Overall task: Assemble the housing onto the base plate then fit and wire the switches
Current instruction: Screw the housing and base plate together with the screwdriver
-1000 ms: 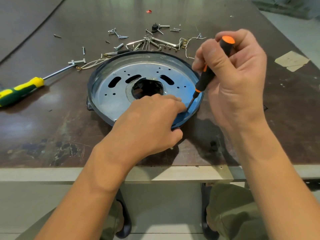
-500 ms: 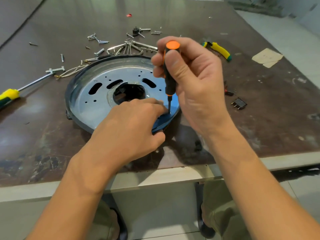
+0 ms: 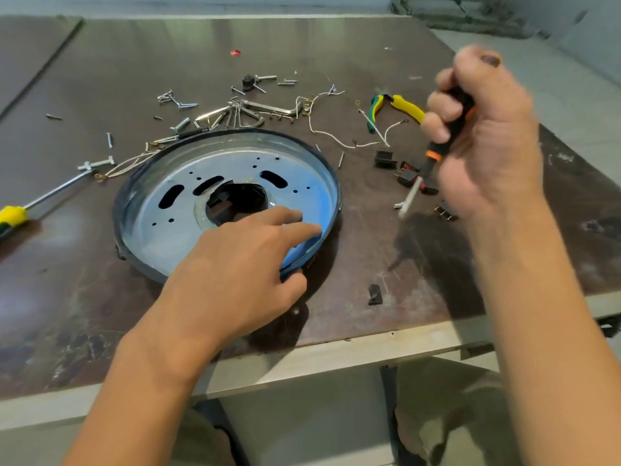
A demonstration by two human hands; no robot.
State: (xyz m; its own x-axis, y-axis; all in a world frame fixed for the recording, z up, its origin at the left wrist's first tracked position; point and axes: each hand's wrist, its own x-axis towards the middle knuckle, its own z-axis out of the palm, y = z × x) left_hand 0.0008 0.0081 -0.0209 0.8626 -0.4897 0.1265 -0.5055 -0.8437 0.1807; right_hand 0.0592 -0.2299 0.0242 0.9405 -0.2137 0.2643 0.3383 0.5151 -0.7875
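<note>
On the dark brown table (image 3: 336,62), the round grey metal base plate (image 3: 188,230) lies under the left fingers (image 3: 292,215). The small black switches (image 3: 405,176) lie beneath the black-and-orange screwdriver (image 3: 433,156) in the right fingers (image 3: 440,107).

Only 1 view: a head-worn wide-angle camera looks forward and steeply down, close over the bench (image 3: 386,344) near edge and both forearms.

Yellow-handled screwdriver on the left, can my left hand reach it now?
Probably yes: the left hand only rests on the base plate, and only bare table lies between it and the yellow-handled screwdriver.
</note>
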